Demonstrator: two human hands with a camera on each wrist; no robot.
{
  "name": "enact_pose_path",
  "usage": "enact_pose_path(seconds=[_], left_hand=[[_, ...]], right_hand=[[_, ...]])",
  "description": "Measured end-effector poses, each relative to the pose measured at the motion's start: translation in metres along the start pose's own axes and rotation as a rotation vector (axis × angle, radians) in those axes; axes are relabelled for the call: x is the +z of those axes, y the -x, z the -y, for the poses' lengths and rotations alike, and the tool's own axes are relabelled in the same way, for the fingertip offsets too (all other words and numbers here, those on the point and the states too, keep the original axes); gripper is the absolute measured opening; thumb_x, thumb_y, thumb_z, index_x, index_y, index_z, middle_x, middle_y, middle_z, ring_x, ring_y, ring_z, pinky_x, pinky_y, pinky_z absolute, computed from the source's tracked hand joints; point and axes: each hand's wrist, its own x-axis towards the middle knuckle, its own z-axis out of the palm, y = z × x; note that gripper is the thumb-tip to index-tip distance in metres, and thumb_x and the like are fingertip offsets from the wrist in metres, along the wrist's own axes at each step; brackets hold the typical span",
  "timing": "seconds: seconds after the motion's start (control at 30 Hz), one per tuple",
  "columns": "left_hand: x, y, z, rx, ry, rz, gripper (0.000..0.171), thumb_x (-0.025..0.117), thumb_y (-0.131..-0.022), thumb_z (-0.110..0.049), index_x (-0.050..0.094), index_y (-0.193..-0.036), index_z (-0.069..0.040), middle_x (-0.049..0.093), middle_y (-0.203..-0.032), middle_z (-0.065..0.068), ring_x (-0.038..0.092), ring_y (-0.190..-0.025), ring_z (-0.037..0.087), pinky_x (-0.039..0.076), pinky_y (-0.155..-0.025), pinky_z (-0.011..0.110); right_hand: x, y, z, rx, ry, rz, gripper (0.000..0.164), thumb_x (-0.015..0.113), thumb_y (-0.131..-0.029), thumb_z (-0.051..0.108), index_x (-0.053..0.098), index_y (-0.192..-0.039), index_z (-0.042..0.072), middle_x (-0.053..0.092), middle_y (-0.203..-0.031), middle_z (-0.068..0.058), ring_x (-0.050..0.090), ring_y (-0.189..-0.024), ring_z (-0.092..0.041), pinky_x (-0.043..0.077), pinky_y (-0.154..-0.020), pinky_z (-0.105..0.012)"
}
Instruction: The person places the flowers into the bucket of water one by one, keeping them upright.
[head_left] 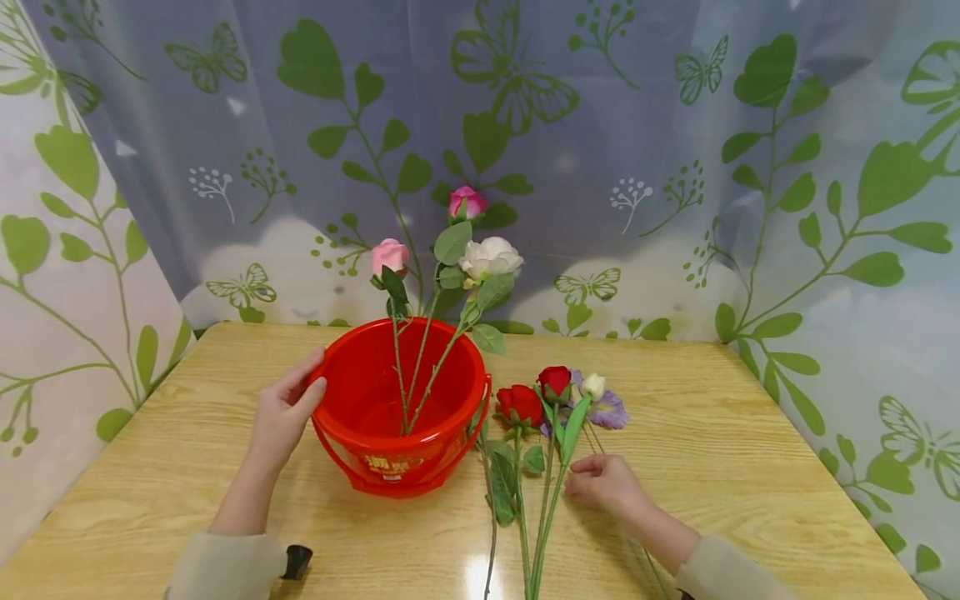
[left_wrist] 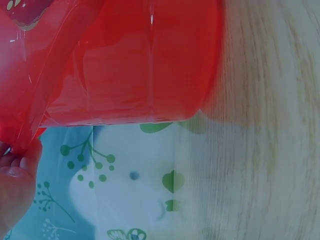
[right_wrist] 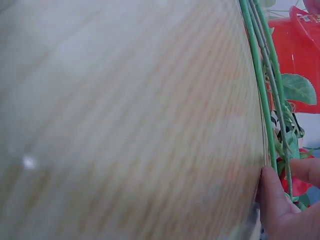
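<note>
A red plastic bucket (head_left: 400,462) stands on the table with a light pink rose (head_left: 390,257), a deep pink rose (head_left: 467,203) and a white flower (head_left: 491,257) leaning in it. My left hand (head_left: 277,412) grips the bucket's left rim, thumb toward the inside. On the table to the bucket's right lie two red roses (head_left: 520,405), a white tulip (head_left: 594,386) and a purple flower (head_left: 609,410), stems toward me. My right hand (head_left: 606,486) is down beside the tulip stem, over the purple flower's thin stems. In the right wrist view, a fingertip touches the stems, with thumb and finger apart.
The wooden table (head_left: 720,467) reaches back to a curtain (head_left: 600,167) printed with leaves and butterflies. The bucket's red handle (head_left: 486,400) hangs down along its side. A leafy stem (head_left: 501,483) lies close to the bucket's right.
</note>
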Motion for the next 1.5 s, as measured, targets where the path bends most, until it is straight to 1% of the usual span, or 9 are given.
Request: enact_pose_path(seconds=[0.1,0.3,0.43,0.63,0.83,1.07,1.3,1.5], left_hand=[[0.000,0.000,-0.001,-0.003,0.002,-0.003,0.035,0.053,-0.085,0.004,0.050,-0.119,0.009,0.048,-0.122,0.020,0.049,-0.102,-0.003,0.042,-0.080,0.012],[0.001,0.000,-0.003,-0.007,0.009,-0.009,0.035,0.052,-0.085,0.004,0.050,-0.119,0.009,0.050,-0.122,0.016,0.049,-0.103,-0.003,0.042,-0.080,0.012],[0.001,0.001,-0.003,-0.015,0.005,-0.004,0.035,0.052,-0.086,0.002,0.050,-0.120,0.010,0.049,-0.122,0.020,0.048,-0.103,-0.003,0.042,-0.080,0.012],[0.001,0.001,-0.003,-0.023,0.005,0.000,0.035,0.052,-0.086,0.002,0.049,-0.120,0.010,0.047,-0.123,0.023,0.048,-0.104,-0.003,0.042,-0.080,0.011],[0.001,0.001,-0.002,-0.024,0.003,-0.006,0.034,0.052,-0.086,0.003,0.050,-0.120,0.009,0.046,-0.123,0.023,0.048,-0.104,-0.004,0.041,-0.080,0.011],[0.001,0.000,-0.001,-0.013,-0.010,-0.003,0.035,0.052,-0.086,0.003,0.050,-0.120,0.008,0.046,-0.123,0.025,0.047,-0.104,-0.004,0.041,-0.080,0.011],[0.000,-0.001,0.002,-0.010,-0.023,0.007,0.036,0.053,-0.086,0.002,0.050,-0.121,0.008,0.046,-0.123,0.024,0.047,-0.104,-0.004,0.041,-0.080,0.010],[0.000,0.000,0.002,-0.024,-0.010,0.003,0.035,0.053,-0.086,0.001,0.050,-0.121,0.007,0.046,-0.123,0.023,0.047,-0.104,-0.004,0.041,-0.080,0.011]], right_hand=[[0.003,-0.002,-0.001,0.032,-0.017,-0.028,0.026,0.059,-0.075,-0.007,0.053,-0.097,-0.019,0.060,-0.079,-0.015,0.061,-0.073,-0.025,0.052,-0.068,-0.034],[0.009,-0.007,0.000,0.073,-0.032,-0.063,0.023,0.060,-0.076,-0.007,0.054,-0.095,-0.018,0.060,-0.079,-0.016,0.062,-0.070,-0.025,0.053,-0.065,-0.034],[0.011,-0.010,0.000,0.080,-0.008,-0.080,0.020,0.061,-0.076,-0.006,0.055,-0.091,-0.017,0.062,-0.074,-0.015,0.062,-0.064,-0.023,0.053,-0.060,-0.031],[0.014,-0.014,-0.001,0.099,0.039,-0.109,0.014,0.063,-0.076,-0.003,0.058,-0.085,-0.012,0.063,-0.068,-0.011,0.061,-0.057,-0.018,0.053,-0.054,-0.028],[0.015,-0.015,-0.001,0.113,0.020,-0.111,0.011,0.063,-0.076,-0.004,0.058,-0.083,-0.011,0.062,-0.067,-0.009,0.060,-0.056,-0.016,0.052,-0.053,-0.028],[0.015,-0.013,-0.001,0.103,-0.002,-0.118,0.010,0.062,-0.076,-0.005,0.058,-0.082,-0.011,0.061,-0.066,-0.009,0.060,-0.056,-0.017,0.053,-0.053,-0.029],[0.013,-0.010,0.000,0.090,-0.053,-0.137,0.012,0.062,-0.076,-0.006,0.056,-0.084,-0.013,0.060,-0.072,-0.012,0.060,-0.060,-0.019,0.053,-0.057,-0.031],[0.009,-0.007,0.004,0.041,-0.108,-0.156,0.015,0.059,-0.076,-0.009,0.055,-0.088,-0.017,0.059,-0.074,-0.012,0.060,-0.062,-0.018,0.053,-0.058,-0.030]])
